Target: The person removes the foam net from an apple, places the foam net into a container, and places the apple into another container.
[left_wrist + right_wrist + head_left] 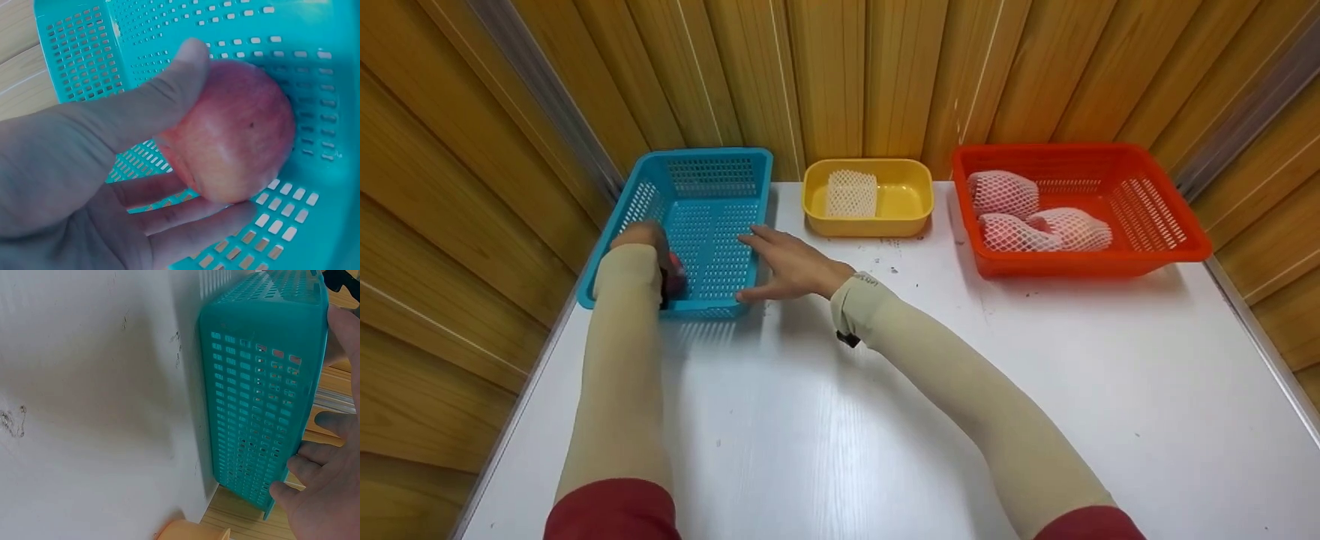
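Note:
Inside the teal basket, at its near left corner, my left hand holds a red apple. In the left wrist view the thumb lies over the apple's side and the fingers reach beneath it. My right hand is at the basket's right side with fingers spread. The right wrist view shows its fingertips at the basket's upper rim; whether they press on it I cannot tell. Most of the apple is hidden behind the left hand in the head view.
A yellow tub with a white foam net in it stands at the back middle. To the right, a red basket holds three net-wrapped fruits. Wood-panelled walls border the white table.

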`<state>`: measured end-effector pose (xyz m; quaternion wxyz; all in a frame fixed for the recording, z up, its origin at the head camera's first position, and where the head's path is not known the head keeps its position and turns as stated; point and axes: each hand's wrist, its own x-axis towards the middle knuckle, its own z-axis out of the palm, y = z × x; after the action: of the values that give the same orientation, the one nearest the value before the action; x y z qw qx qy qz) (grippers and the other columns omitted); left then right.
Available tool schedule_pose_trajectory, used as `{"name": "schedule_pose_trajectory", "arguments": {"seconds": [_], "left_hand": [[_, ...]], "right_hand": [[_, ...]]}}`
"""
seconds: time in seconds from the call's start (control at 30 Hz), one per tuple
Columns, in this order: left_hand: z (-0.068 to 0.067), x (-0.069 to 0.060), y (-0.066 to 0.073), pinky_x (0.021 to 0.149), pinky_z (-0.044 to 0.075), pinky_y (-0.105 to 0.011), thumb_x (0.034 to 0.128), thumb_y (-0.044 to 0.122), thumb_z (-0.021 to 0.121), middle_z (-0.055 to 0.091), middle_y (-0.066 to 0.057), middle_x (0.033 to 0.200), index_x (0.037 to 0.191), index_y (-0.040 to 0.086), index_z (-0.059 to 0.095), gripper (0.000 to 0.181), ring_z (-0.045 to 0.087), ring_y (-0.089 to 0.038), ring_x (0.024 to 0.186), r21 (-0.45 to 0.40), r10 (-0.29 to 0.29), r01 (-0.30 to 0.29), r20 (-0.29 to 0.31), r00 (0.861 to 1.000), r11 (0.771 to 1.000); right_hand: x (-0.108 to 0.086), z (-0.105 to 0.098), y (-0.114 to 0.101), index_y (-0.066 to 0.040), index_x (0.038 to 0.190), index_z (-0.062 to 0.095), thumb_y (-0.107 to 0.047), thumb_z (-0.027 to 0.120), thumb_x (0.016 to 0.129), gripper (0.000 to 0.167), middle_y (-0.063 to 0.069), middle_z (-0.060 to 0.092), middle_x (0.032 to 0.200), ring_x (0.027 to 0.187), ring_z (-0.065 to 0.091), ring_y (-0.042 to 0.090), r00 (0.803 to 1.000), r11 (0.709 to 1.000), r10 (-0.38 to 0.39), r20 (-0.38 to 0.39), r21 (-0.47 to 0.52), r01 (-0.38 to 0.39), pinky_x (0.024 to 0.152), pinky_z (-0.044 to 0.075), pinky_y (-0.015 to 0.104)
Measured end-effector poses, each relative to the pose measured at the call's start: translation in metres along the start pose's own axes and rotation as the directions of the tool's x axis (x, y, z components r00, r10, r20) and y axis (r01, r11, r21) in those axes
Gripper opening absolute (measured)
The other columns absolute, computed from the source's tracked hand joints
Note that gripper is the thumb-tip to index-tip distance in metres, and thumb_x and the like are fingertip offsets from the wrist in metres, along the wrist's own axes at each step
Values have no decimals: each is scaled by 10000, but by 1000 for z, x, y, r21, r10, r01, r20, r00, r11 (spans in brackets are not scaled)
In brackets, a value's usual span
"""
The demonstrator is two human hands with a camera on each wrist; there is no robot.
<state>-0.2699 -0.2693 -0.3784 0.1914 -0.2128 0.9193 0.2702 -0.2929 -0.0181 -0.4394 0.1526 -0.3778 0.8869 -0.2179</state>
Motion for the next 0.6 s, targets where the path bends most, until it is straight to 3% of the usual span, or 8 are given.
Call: {"name": "schedule_pose_trajectory", "arguments": {"seconds": [0.17, 0.23, 0.4, 0.6], "left_hand": [[3, -7, 3, 980, 526, -581, 916, 98, 775, 552, -197, 1295, 1334, 21, 559, 476, 506, -392, 1166, -190, -82, 82, 10, 997, 978], [4, -11, 5, 997, 510, -603, 921, 80, 767, 541, -194, 1338, 1349, 31, 561, 478, 489, -395, 1186, -215, -85, 83, -1, 996, 973], [3, -18, 7, 986, 504, -635, 934, 100, 756, 523, -240, 1371, 1363, 1, 556, 484, 503, -428, 1172, -111, -38, 37, -8, 999, 993], [1, -15, 7, 965, 534, -597, 935, 117, 759, 547, -255, 1318, 1291, -33, 587, 424, 525, -411, 1117, 10, -9, 9, -10, 1000, 1000]], "right_hand": [[-1, -1, -1, -267, 1650, 211, -750, 659, 835, 1048, 2, 90, 1729, 1577, 117, 203, 1000, 1000, 0, -2, 6, 0, 1261, 171, 398], [-2, -2, -1, -266, 1650, 211, -745, 662, 837, 1046, 11, 92, 1729, 1577, 117, 206, 1000, 1000, -3, -2, 7, 3, 1261, 171, 401], [-3, -1, -1, -264, 1650, 215, -743, 658, 839, 1041, 23, 98, 1728, 1576, 124, 211, 1000, 1000, -8, -3, 2, 8, 1261, 173, 403], [0, 0, -1, -240, 1648, 228, -751, 652, 837, 1049, 39, 110, 1726, 1574, 141, 221, 1000, 1000, -14, -9, -20, 14, 1262, 166, 390]]}}
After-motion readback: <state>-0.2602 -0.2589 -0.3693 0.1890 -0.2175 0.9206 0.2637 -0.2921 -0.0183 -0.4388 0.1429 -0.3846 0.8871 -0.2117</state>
